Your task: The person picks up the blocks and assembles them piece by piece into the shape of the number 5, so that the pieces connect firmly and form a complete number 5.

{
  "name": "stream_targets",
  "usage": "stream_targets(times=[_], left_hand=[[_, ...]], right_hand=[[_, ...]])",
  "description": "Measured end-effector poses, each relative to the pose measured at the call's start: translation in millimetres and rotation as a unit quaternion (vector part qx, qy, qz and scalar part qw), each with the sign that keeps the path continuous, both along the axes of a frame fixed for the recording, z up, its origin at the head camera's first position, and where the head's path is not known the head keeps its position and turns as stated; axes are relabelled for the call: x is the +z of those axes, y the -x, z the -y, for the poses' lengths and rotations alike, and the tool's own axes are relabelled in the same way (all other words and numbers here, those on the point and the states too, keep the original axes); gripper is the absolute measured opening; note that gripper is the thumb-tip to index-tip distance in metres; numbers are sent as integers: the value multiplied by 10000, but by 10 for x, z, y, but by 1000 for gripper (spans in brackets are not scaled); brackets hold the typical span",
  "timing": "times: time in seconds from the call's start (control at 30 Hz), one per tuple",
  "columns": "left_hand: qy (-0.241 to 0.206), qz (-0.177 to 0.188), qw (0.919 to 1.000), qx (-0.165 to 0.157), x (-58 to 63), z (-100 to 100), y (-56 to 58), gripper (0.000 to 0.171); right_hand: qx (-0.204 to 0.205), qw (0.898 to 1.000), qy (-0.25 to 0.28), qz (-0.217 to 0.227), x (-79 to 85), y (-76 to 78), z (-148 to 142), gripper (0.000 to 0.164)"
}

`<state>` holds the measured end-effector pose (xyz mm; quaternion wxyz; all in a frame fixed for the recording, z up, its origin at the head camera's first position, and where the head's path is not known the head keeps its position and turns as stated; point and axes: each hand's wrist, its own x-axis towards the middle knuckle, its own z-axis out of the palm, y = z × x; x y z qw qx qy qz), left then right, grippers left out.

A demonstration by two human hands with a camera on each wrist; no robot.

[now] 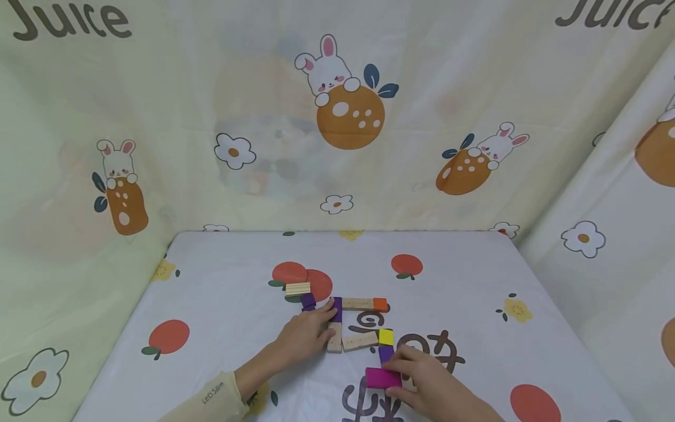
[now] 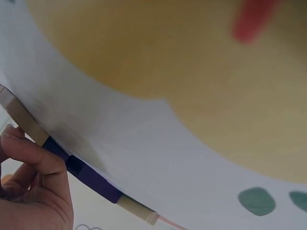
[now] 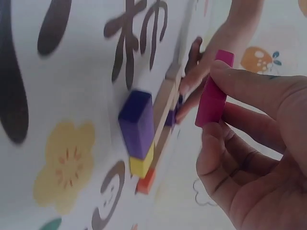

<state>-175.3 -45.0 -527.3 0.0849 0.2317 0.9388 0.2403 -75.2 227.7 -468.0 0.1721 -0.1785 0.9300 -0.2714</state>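
Soft, even light fills the head view; the left wrist view blurs a red shape [image 2: 254,19].

Left forearm [image 1: 203,404] enters from lower left in head view, cream sleeve [image 1: 218,395] ending at bare wrist. Left hand [image 1: 306,337] angled forward and rightward, back uppermost, index finger reaching ahead, thumb spread below it. Left wrist view: same hand cropped at lower left corner, fingers bent at joints. Right hand [image 1: 419,378] reaches in from lower right, angled forward and leftward, wrist bare. Right hand pinching: thumb [image 3: 256,86] opposing bent fingers [image 3: 216,177]. Hands apart, right one nearer body.
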Motion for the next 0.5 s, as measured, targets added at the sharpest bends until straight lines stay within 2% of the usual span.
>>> stream_targets(times=[0.13,0.23,0.4,0.5], left_hand=[[6,63,10000,15,8,-5,-3,54],[19,71,10000,-2,8,-7,-5,54],[-16,54,10000,-26,11,-5,-6,53],[-25,28,10000,-32,18,1,-11,53]], right_hand=[[134,9993,64,349,-67,-23,73,39],[332,9986,44,402,-160,-46,117,37],[754,9970,-77,179,-429,-64,139,34],[1112,9935,6,-234,-695,-58,88,33]])
